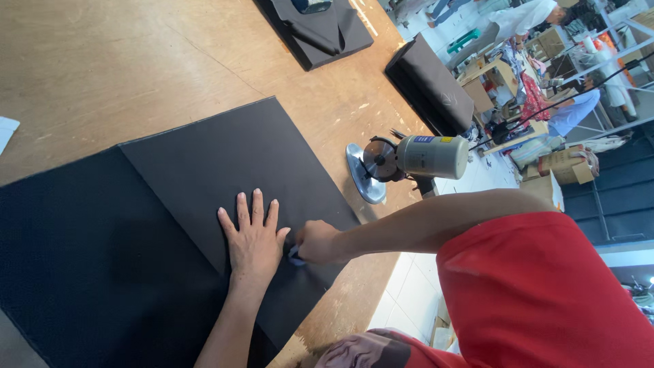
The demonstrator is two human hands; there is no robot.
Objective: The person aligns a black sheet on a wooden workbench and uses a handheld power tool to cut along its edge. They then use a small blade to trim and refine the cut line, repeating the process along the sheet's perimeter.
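fabric fills most of the view: a dark sheet (82, 272) spread flat across the wooden table (136, 61), with a second black panel (231, 157) laid on top of it at an angle, its straight edges and one corner standing out against the bare wood. left hand (253, 238) lies palm down on that top panel, fingers spread and flat, gripping nothing; pressed like this it seems to pin the layer so it cannot creep or wrinkle. right hand (317, 242) sits just beside it, touching the thumb side, curled closed around a small pale thing (295, 255), likely a piece of chalk or a marker, though too little of it shows to be sure. its tip meets the panel near the edge closest to the person, and the closeness of the two hands suggests one steadies exactly where the other works.

round-blade electric cutter (409, 160) stands on its base plate at the table's far edge, apart from both hands, its cord running off toward the cluttered shop floor. two more stacks of dark cut pieces (320, 31) (432, 82) rest farther along the table. another person in pale clothing (524, 15) bends over among boxes in the distance.
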